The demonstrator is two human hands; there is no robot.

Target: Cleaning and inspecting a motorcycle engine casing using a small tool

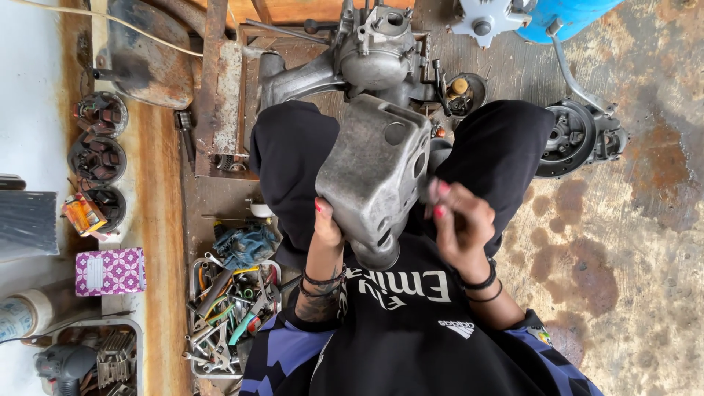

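Head view: left hand point(325, 224) grips grey engine casing point(375, 172); right hand point(458, 220) beside.

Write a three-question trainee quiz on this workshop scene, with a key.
1. True or false: the left hand grips the grey metal casing from below.
2. Where is the tray of hand tools? A) on the person's left B) on the person's right C) on the casing
3. Fill in: the right hand is beside the casing's ____ edge as seen in the picture.

Key:
1. True.
2. A; it lies on the floor by the left arm.
3. Right; whether its fingers touch the casing cannot be told, as they are blurred.
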